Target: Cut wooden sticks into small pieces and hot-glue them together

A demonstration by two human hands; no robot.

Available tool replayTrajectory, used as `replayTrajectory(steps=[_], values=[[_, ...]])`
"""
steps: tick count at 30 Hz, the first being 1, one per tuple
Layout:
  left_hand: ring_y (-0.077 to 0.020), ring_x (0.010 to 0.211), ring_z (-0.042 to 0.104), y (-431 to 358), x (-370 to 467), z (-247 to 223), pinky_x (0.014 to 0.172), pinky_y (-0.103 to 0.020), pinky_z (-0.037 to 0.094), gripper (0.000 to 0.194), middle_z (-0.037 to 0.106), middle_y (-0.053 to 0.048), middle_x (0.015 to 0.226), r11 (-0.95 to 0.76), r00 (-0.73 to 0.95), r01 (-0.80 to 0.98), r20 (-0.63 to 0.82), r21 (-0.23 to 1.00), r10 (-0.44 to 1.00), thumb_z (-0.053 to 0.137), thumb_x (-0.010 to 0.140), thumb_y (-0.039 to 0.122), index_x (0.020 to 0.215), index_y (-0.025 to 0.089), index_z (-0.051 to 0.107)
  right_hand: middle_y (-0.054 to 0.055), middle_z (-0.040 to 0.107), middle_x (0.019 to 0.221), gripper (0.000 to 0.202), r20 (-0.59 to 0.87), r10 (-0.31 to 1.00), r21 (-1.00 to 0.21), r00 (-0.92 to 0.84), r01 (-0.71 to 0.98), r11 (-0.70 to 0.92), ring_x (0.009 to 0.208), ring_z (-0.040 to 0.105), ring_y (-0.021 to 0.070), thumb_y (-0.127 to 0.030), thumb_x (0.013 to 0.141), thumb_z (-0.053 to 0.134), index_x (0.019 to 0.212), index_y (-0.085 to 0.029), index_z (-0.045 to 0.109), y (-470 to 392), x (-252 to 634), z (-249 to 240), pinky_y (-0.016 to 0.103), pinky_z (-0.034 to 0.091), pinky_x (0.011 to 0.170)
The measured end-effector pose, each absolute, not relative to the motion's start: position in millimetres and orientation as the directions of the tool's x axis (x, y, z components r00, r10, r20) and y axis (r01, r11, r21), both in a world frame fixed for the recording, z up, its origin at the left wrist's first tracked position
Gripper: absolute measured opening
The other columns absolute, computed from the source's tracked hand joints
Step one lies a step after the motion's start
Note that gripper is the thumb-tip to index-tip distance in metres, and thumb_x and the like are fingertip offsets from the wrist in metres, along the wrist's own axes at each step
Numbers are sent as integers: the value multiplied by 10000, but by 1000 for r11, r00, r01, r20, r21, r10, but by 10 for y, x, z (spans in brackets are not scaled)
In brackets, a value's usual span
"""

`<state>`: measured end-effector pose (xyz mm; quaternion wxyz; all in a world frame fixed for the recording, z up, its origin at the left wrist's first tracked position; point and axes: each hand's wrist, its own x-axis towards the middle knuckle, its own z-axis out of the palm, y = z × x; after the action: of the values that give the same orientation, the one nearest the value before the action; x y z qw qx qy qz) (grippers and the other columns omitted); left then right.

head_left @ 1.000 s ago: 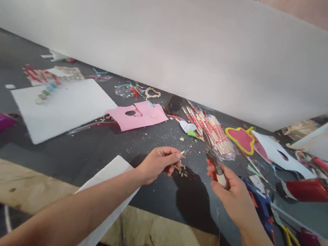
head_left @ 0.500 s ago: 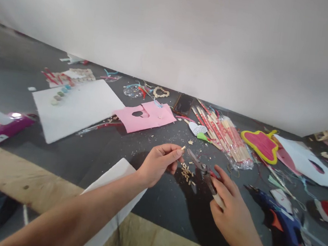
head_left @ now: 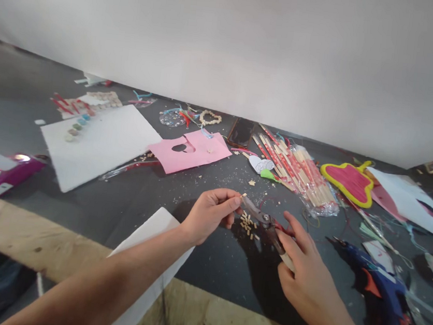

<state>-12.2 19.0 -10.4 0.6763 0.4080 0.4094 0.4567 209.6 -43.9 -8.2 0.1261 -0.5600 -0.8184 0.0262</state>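
Left hand (head_left: 214,217) pinching small stick (head_left: 244,195), right hand (head_left: 306,266) gripping cutters (head_left: 266,220), blades now at stick, frame center.

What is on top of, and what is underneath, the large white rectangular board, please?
A row of small blue, green and pale round pieces sits on it; anything beneath the board is covered.
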Motion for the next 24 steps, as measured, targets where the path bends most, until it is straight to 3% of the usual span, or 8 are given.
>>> replayTrajectory(steps=[9,13,15,19,24], values=[[-65,464,469,174,-136,-143,476,-174,405,226,548,27,533,118,279,-98,-86,988,956,577,834,342,748,139,627,122,387,1417,476,193,911,-161,-364,904,395,1195,484,274,-36,688,422,1120,-188,551,-434,2092,-61,437,446,960],[-65,472,474,187,-145,-137,475,-175,406,218,565,15,567,104,281,-90,-75,990,957,581,830,330,748,135,630,128,524,1299,406,230,924,-216,-306,909,355,1105,561,249,-73,696,453,1080,-185,526,-414,2076,-63,397,479,914],[-63,476,481,177,-153,-121,476,-172,401,216,575,10,589,82,282,-76,-58,994,958,582,831,325,746,132,631,133,599,1202,427,238,945,-245,-223,928,280,1027,610,238,-158,751,500,1177,-161,469,-407,2065,-61,363,510,855],[-67,481,493,135,-164,-89,490,-178,407,221,580,6,587,52,317,-45,-35,998,948,566,847,323,764,131,637,150,662,1073,504,220,942,-132,-253,949,286,926,653,253,-355,864,494,1295,-105,417,-418,2056,-47,351,535,758],[-71,473,496,85,-164,-56,478,-184,400,218,583,-4,587,27,313,-53,-9,998,950,566,848,307,758,123,639,123,669,1042,397,243,930,-78,-276,950,302,894,659,241,-348,883,488,1231,-156,483,-456,2057,-43,319,533,712]])
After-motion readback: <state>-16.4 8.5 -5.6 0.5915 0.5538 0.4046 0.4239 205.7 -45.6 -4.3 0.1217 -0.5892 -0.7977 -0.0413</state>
